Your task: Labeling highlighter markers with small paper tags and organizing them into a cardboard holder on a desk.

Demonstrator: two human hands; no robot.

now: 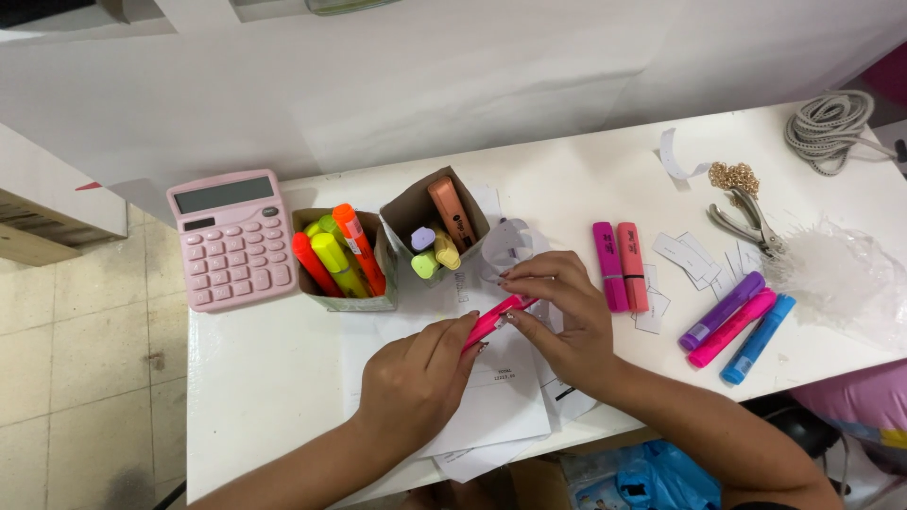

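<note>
Near the lower middle of the head view, both hands meet over a pink highlighter (496, 319) that lies slanted just above loose white papers (491, 401) on the white table (255, 378). Left hand (416, 382) has its fingers curled together around the pen's lower end, hiding most of the barrel. Right hand (562, 316) pinches the upper end between thumb and fingertips, the other fingers spread loosely above.

As a judgement, the highlighter is light, stiff plastic with a smooth, somewhat slippery barrel; it is not fragile, and gripping it at the two ends, as the hands do, gives the surest hold.

Left of centre stand two small cardboard boxes, one (345, 260) with green, yellow and orange markers, the other (435, 227) with pastel ones. A pink calculator (231, 241) lies at the left. To the right lie two pink markers (621, 266), then purple, pink and blue pens (737, 326), a metal hole punch (746, 222), and a coiled cord (831, 127) at the upper right.
</note>
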